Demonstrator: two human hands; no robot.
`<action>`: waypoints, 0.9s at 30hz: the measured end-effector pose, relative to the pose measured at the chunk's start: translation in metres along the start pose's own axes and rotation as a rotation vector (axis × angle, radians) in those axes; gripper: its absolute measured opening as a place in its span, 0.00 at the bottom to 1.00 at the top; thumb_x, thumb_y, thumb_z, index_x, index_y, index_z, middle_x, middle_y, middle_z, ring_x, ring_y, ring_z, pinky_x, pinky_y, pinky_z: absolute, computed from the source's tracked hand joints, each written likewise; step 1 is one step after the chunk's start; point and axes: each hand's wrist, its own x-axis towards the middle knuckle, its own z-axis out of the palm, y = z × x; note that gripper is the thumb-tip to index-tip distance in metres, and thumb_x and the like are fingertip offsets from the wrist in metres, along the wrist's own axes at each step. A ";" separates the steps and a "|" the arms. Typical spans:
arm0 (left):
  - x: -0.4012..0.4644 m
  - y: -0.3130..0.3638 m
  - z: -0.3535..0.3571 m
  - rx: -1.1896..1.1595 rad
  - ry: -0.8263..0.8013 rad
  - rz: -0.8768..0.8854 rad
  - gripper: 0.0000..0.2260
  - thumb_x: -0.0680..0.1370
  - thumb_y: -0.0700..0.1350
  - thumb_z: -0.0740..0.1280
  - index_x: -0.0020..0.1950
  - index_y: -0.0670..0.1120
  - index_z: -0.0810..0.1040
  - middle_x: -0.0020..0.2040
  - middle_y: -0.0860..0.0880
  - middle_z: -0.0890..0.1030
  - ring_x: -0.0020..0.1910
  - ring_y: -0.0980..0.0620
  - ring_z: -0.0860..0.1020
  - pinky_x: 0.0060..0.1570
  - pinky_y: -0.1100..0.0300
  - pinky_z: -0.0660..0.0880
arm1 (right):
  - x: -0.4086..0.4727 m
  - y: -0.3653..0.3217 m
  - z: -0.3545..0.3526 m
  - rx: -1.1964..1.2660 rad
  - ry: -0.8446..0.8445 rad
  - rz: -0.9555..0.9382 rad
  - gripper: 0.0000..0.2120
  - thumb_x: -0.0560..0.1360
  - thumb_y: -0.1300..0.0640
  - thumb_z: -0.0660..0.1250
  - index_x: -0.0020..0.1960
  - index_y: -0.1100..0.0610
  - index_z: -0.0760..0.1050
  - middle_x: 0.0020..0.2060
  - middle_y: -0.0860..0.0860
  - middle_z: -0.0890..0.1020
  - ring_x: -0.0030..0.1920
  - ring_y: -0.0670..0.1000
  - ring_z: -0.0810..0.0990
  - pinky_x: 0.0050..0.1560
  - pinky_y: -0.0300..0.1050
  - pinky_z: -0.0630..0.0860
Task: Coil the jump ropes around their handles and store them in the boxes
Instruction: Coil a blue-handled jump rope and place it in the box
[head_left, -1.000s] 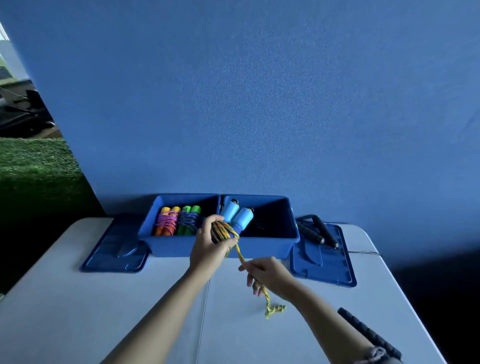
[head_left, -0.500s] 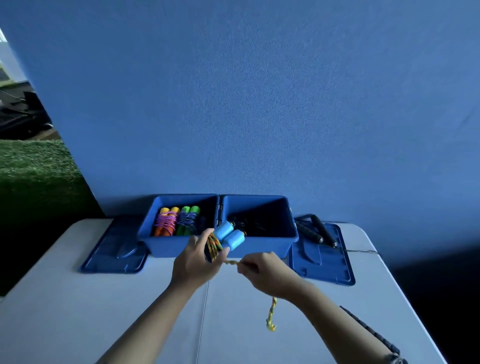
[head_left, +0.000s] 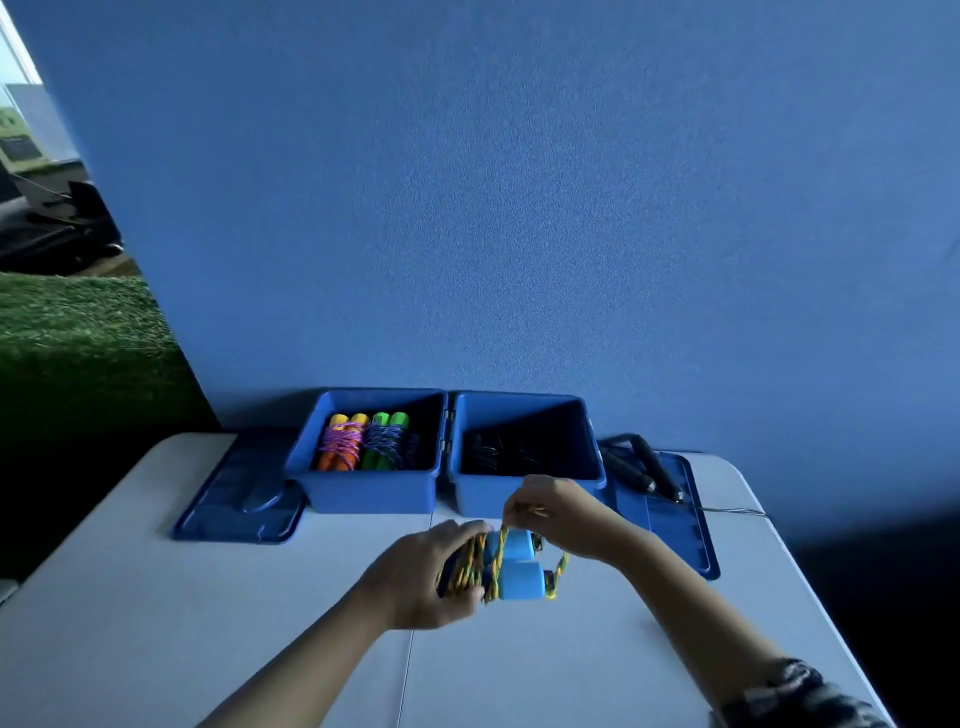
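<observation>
My left hand (head_left: 421, 577) grips a pair of light blue jump-rope handles (head_left: 514, 564), held side by side low over the white table (head_left: 156, 597). Yellow multicoloured rope (head_left: 470, 564) is wound around them. My right hand (head_left: 558, 512) pinches the loose end of that rope just above the handles. Behind stand two open blue boxes. The left box (head_left: 363, 491) holds an orange-handled rope (head_left: 340, 441) and a green-handled rope (head_left: 384, 441), both coiled. The right box (head_left: 524, 496) holds dark rope that is hard to make out.
A blue lid (head_left: 239, 499) lies left of the boxes and another blue lid (head_left: 670, 519) lies to the right, with a black-handled jump rope (head_left: 641, 470) on it. A blue wall rises right behind the boxes. Green turf shows at far left.
Both hands dropped from in front of the boxes toward the table. The handles turned to lie sideways. The dangling rope tail got shorter, and its end is up at my right hand.
</observation>
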 end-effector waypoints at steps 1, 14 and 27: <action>-0.002 0.001 0.001 -0.014 -0.005 0.026 0.30 0.70 0.59 0.65 0.71 0.61 0.62 0.57 0.56 0.76 0.50 0.55 0.77 0.49 0.66 0.72 | -0.001 0.003 0.000 0.039 -0.012 0.021 0.05 0.75 0.59 0.67 0.47 0.57 0.82 0.36 0.40 0.76 0.39 0.36 0.75 0.43 0.27 0.68; -0.001 0.021 0.014 -0.186 0.127 0.011 0.30 0.72 0.67 0.66 0.71 0.72 0.57 0.57 0.63 0.69 0.52 0.63 0.75 0.51 0.65 0.73 | -0.019 0.047 0.016 0.393 0.159 0.266 0.13 0.72 0.68 0.68 0.39 0.51 0.82 0.31 0.44 0.81 0.31 0.40 0.73 0.35 0.33 0.70; 0.045 0.008 0.001 -0.238 0.366 -0.370 0.21 0.67 0.67 0.64 0.58 0.64 0.65 0.52 0.57 0.72 0.48 0.53 0.77 0.45 0.56 0.74 | -0.025 0.040 0.038 0.437 0.224 0.482 0.08 0.77 0.57 0.65 0.42 0.56 0.81 0.28 0.48 0.77 0.25 0.46 0.74 0.31 0.38 0.74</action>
